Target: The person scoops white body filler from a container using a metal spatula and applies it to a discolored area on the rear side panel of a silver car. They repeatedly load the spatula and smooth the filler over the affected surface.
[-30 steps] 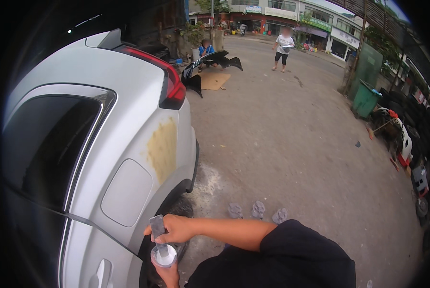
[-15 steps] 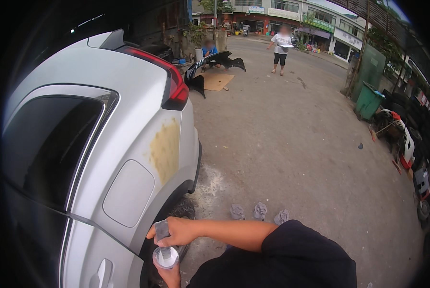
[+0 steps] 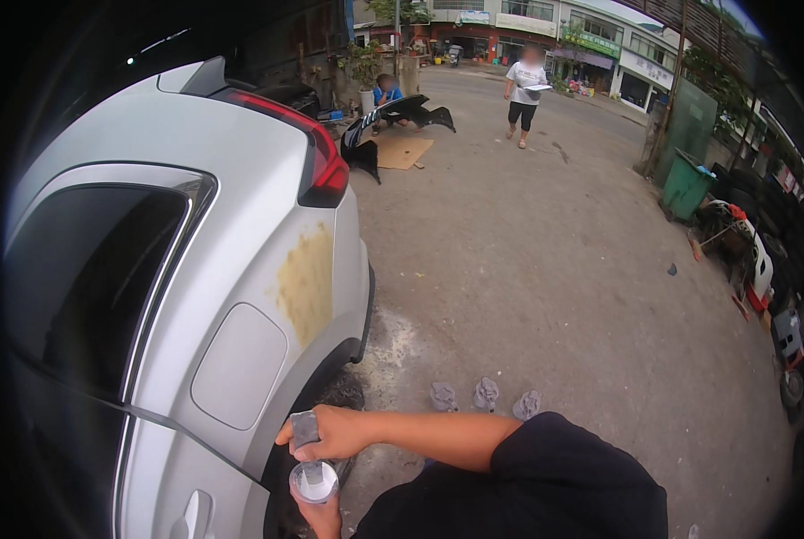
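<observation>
My left hand (image 3: pixel 323 519) is wrapped around a clear plastic cup (image 3: pixel 335 483) with white material in it. Just above the cup, the fingers of my right hand (image 3: pixel 337 435) grip a flat grey strip (image 3: pixel 304 429), shaped like a scraper. Its lower part seems to reach down into the cup. Both hands are beside the rear wheel arch of a white car (image 3: pixel 231 242). On the car's rear panel, below the red tail light (image 3: pixel 328 171), is a rough yellowish-tan patch (image 3: pixel 305 283).
Three grey crumpled bundles (image 3: pixel 485 393) lie on the concrete. A person in white (image 3: pixel 526 85) stands further off; another person in blue (image 3: pixel 384 94) crouches behind a black bumper (image 3: pixel 415 110) near cardboard (image 3: pixel 406 154). A green bin (image 3: pixel 687 186) and car parts (image 3: pixel 761 260) line the right.
The grey strip has tilted slightly over the cup, and both hands have shifted a little to the right. The person in white has stepped and lowered an arm.
</observation>
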A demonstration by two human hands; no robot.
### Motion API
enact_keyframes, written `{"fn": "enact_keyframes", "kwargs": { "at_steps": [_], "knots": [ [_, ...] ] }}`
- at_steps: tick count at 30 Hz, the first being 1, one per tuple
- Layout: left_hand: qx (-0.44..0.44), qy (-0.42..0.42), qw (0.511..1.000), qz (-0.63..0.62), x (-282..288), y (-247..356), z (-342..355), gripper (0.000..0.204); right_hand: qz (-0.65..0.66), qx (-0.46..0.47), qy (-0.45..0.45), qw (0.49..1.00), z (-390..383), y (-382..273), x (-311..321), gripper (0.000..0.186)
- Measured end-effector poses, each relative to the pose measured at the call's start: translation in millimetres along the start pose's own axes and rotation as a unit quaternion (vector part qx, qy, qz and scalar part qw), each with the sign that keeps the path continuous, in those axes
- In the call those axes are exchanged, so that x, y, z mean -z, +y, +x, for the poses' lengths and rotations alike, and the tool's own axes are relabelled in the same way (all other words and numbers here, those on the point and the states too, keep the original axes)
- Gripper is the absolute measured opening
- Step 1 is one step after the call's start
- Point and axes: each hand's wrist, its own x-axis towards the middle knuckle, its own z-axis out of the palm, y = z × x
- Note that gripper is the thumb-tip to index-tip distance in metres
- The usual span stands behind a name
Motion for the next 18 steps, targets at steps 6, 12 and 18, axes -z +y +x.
{"fn": "enact_keyframes", "kwargs": {
  "at_steps": [6, 12, 18],
  "knots": [
    [-0.003, -0.007, 1.000, 0.006, -2, 1, 2, 0.077, 0.015, 0.007, -0.003, 1.000, 1, 0, 1, 0.048],
    [-0.015, -0.007, 1.000, -0.017, -5, 6, 4, 0.079, 0.169, 0.029, 0.006, 0.985, 7, -3, -13, 0.046],
    [-0.018, -0.022, 1.000, 0.000, -6, 0, 6, 0.080, 0.286, 0.012, 0.002, 0.958, 9, -14, -21, 0.041]
  ]
}}
